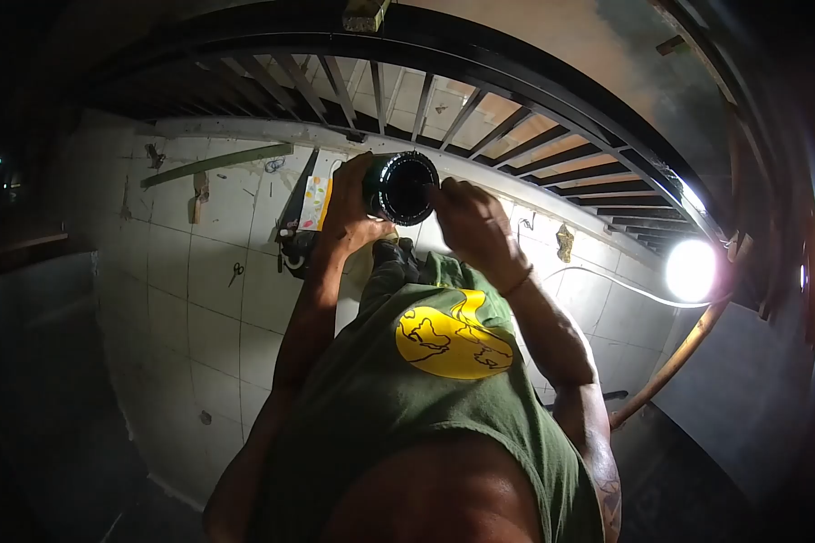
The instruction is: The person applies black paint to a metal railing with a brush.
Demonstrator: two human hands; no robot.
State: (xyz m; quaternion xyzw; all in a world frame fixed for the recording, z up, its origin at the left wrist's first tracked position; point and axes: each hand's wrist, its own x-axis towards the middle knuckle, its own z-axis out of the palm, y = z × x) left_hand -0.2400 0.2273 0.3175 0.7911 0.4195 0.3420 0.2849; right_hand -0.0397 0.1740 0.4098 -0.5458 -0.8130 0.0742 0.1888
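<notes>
A dark round can [408, 187] with an open top and a shiny, wet-looking rim is held up before my body. My left hand [351, 210] wraps around its left side, thumb low near the rim. At the can's right edge is my right hand [474, 228], fingers curled in and tips close to the opening. Whatever those fingers pinch, if anything, is lost in shadow. The inside of the can is too dark to make out.
A black metal railing [466, 116] with slats runs across the far side. A bright lamp [691, 271] with a white cable is at right. On the tiled floor [217, 312] lie scissors [236, 272], a green strip [217, 164] and a colourful printed sheet [315, 201].
</notes>
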